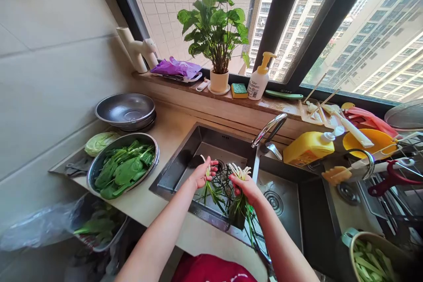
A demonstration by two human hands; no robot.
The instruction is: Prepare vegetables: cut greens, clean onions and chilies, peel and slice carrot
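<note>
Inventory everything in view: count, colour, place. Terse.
sink: 1, grey, centre
tap: 1, silver, behind sink
stalk bunches: 2, green and white, over sink
bowl: 1, grey, left counter
leaves: many, green, in bowl
cabbage: 1, pale green, beside bowl
top pan: 1, dark grey, back left
potted plant: 1, green, sill
packet: 1, purple, sill
ornament: 1, white, sill
sponge: 1, green and yellow, sill
pump bottle: 1, white, sill
jug: 1, yellow, beside tap
pot: 1, pale green, lower right
cut vegetables: many, green, in pot
plastic bag: 1, clear, lower left
window: 1, black frame, behind sill
kitchenware: several, mixed colours, right; too jumbled to count
shirt: 1, red, bottom edge
left hand: 1, holding smaller bunch
right hand: 1, holding larger bunch
</note>
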